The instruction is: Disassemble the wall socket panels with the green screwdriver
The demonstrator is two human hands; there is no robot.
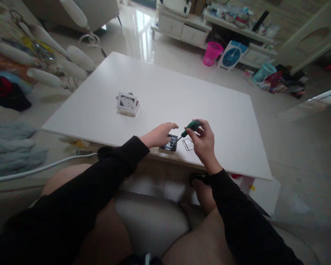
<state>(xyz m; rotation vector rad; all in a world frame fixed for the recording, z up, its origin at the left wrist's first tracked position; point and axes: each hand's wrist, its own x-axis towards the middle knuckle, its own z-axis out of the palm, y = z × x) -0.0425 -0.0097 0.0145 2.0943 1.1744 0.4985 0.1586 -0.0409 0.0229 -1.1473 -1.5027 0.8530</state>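
Observation:
My right hand (pixel 206 146) is closed around the green handle of a screwdriver (pixel 191 127). Its thin shaft slants down to the left, with the tip at a small black square device (pixel 171 144) by the table's near edge. Over the left part of that device lies my left hand (pixel 159 135), fingers stretched out; whether it presses on the device I cannot tell. A small pale rectangular piece with dark lines (pixel 187 144) lies just right of the device, partly behind my right hand.
The white table (pixel 209 95) spreads out in front of me. Farther left on it sits a small white box with a patterned lid (pixel 127 103). Beyond, on the floor, stand a pink basket (pixel 212 54) and a blue fan (pixel 232 55). A white cable (pixel 57 162) runs at my left.

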